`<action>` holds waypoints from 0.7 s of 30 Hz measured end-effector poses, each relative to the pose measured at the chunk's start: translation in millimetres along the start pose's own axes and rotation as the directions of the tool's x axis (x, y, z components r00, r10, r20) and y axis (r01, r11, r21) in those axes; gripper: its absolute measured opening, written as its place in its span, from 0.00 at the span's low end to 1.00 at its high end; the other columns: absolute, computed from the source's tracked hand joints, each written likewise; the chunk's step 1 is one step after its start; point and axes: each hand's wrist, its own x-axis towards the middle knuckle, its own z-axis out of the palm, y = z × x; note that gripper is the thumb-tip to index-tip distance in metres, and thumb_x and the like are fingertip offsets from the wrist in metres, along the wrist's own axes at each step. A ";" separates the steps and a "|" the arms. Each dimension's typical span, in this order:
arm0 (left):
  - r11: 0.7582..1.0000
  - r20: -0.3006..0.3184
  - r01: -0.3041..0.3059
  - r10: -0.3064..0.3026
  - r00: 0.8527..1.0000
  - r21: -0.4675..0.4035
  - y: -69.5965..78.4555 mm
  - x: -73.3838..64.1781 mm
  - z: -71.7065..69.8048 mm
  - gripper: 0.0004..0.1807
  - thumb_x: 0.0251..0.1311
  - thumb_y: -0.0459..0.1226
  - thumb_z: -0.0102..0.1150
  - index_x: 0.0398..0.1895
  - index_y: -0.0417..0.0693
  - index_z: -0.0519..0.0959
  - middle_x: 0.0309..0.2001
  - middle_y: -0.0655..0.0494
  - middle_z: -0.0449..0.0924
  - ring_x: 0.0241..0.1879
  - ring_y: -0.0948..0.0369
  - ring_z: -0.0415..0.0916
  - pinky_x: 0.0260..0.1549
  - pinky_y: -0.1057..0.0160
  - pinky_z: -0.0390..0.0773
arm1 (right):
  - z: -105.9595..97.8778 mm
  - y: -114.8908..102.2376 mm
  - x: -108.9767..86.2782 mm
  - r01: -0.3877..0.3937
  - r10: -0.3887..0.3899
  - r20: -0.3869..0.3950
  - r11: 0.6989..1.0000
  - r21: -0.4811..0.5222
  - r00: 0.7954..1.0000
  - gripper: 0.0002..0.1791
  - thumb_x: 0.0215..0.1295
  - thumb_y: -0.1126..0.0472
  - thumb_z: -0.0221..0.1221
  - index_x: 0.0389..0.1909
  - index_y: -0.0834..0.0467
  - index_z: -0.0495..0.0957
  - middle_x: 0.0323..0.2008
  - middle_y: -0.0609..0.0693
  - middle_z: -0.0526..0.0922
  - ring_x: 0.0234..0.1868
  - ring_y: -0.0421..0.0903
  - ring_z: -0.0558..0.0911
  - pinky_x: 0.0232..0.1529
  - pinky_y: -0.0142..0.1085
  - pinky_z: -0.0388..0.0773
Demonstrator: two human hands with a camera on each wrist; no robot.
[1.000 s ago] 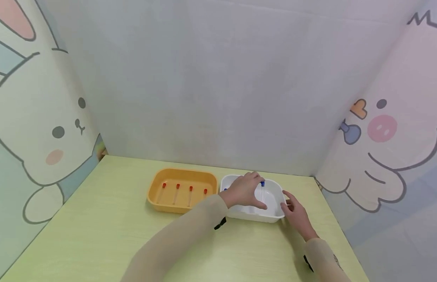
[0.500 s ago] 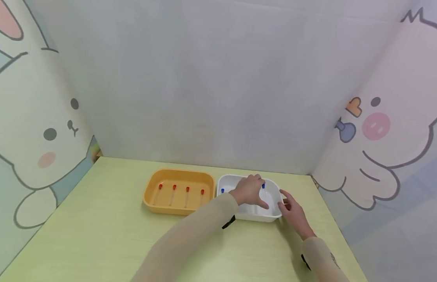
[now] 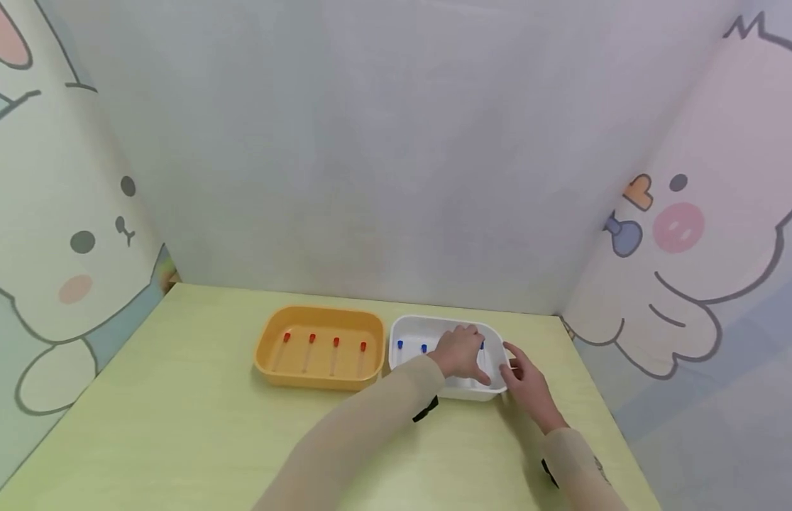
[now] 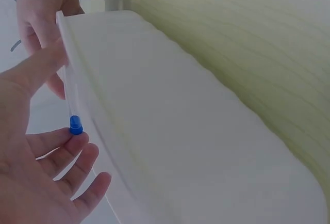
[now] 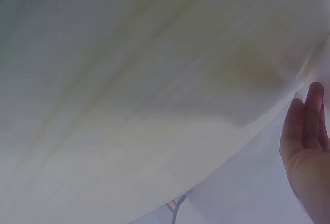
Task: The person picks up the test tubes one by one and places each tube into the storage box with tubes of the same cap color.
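Note:
In the head view my left hand reaches over the white tray. It holds a thin clear tube with a blue cap, thumb toward the lower end and fingertips at the cap. The left wrist view shows that blue cap against the fingertips, with the other fingers spread. My right hand touches the tray's right end with thumb and fingertips, its fingers fairly straight in the right wrist view. Two more blue-capped tubes lie in the left part of the tray; my left hand and sleeve hide the middle.
An orange tray stands close against the white tray's left side. Several red-capped tubes lie spaced in it. Both trays are near the back of the pale green table, below a white backdrop, with printed cartoon walls left and right.
My left hand has moved rightward and lower in the white tray, bringing the blue-capped tube down. A second blue cap at the left has come into view. The right hand stays at the rim.

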 end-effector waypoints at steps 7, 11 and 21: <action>1.000 -0.024 0.018 -0.019 1.000 -0.023 -2.1 7.6 8.9 0.46 0.49 0.67 0.73 0.70 0.57 0.74 0.69 0.63 0.73 0.66 0.62 0.70 0.65 0.60 0.74 | 0.9 3.3 3.9 0.006 -0.006 -0.006 1.000 -0.005 1.000 0.31 0.78 0.59 0.53 0.79 0.55 0.59 0.56 0.66 0.81 0.51 0.54 0.83 0.46 0.34 0.81; 1.000 -0.035 0.013 -0.013 0.999 0.002 -2.1 11.9 17.6 0.46 0.48 0.67 0.73 0.69 0.57 0.76 0.65 0.63 0.76 0.63 0.63 0.70 0.64 0.62 0.73 | 0.2 6.4 5.4 0.015 -0.015 -0.006 1.000 0.003 1.000 0.31 0.78 0.59 0.53 0.78 0.55 0.60 0.55 0.66 0.82 0.49 0.52 0.83 0.43 0.29 0.78; 0.999 -0.042 -0.001 0.004 0.999 0.051 -4.1 14.6 36.6 0.41 0.47 0.68 0.73 0.62 0.59 0.80 0.57 0.64 0.79 0.58 0.64 0.71 0.62 0.64 0.70 | 1.0 5.8 3.4 0.018 -0.018 -0.017 1.000 0.004 1.000 0.31 0.78 0.59 0.54 0.78 0.55 0.61 0.54 0.66 0.83 0.49 0.53 0.84 0.46 0.34 0.81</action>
